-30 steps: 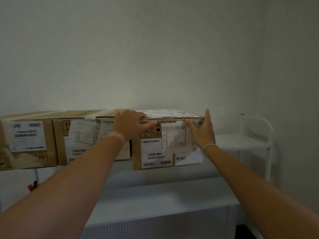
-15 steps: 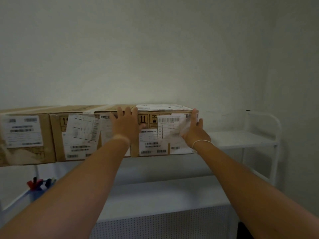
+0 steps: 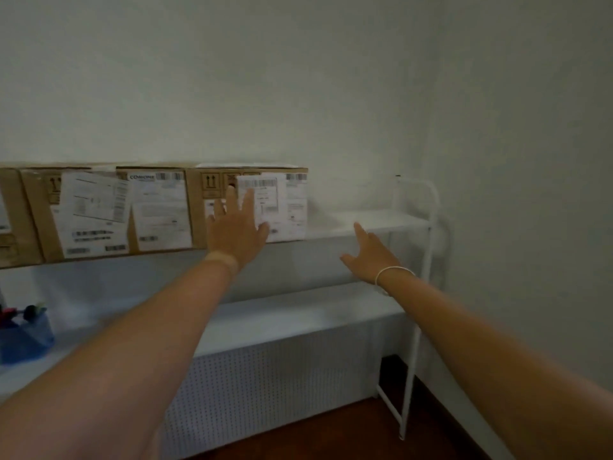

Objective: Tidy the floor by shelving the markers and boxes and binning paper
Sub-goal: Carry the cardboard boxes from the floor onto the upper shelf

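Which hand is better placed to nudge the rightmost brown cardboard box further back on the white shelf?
Left. The left hand is spread flat against the labelled front of the rightmost brown cardboard box. The right hand is open beside the box, over bare white shelf, touching nothing.

Cardboard boxes [image 3: 252, 204] in row on white shelf [image 3: 371, 220]; left hand [image 3: 237, 227] flat against rightmost box, right hand [image 3: 371, 257] spread, empty, below shelf edge

1. The left hand [image 3: 237, 227] covers part of the rightmost box's [image 3: 292, 207] front labels.
2. The leftmost box [image 3: 11, 220] is cut off by the frame's left edge.
3. Label print is too blurred to read.
4. The markers [image 3: 25, 313] in the blue holder [image 3: 26, 340] are blurred.
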Motion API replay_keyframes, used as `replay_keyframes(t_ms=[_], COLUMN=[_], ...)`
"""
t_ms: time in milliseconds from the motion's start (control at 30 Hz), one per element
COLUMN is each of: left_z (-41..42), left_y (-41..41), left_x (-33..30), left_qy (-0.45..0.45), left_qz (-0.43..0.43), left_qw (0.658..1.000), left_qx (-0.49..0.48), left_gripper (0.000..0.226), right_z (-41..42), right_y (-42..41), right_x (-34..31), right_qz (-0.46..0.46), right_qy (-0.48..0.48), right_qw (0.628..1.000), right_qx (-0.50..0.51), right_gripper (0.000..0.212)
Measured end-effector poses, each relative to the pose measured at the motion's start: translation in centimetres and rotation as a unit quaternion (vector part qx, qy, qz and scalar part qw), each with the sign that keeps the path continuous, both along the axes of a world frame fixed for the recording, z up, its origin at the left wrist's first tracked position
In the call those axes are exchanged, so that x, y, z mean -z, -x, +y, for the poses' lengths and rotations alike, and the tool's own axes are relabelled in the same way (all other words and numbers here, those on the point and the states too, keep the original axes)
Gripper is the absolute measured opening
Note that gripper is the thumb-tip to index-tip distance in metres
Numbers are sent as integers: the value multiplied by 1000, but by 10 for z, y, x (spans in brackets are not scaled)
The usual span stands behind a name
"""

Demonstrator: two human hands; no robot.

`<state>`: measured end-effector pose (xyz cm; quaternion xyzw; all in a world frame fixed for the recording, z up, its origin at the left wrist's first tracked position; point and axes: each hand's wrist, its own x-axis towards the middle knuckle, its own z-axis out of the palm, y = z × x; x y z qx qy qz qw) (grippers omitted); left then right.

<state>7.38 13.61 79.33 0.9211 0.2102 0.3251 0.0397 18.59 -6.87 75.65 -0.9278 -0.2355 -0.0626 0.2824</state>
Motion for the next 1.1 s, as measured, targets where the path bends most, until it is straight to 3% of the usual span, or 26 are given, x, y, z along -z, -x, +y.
replay_keyframes(t_ms=[300, 467, 767, 933, 1100], left_z=[-146, -230, -385, -432, -453], left_y=[-8, -18, -65, -90, -127], left_x=[61, 123, 263, 351, 450], left_qy=[42, 58, 124, 87, 109], left_qz=[68, 134, 304, 378, 450], left_qw=[988, 967, 880, 852, 820], left_qx=[132, 208, 343, 350, 336], left_gripper=[68, 70, 70, 69, 70], right_z=[-159, -250, -398, -430, -440], right_y=[51, 82, 121, 125, 101], right_x=[63, 126, 305, 389, 476], right_qz=[34, 100, 244, 286, 325], right_qy=[1, -8, -86, -125, -177], right_qw=[994, 980, 904, 861, 823], right_qx=[102, 172, 339, 402, 431], right_gripper=[72, 72, 77, 73, 59])
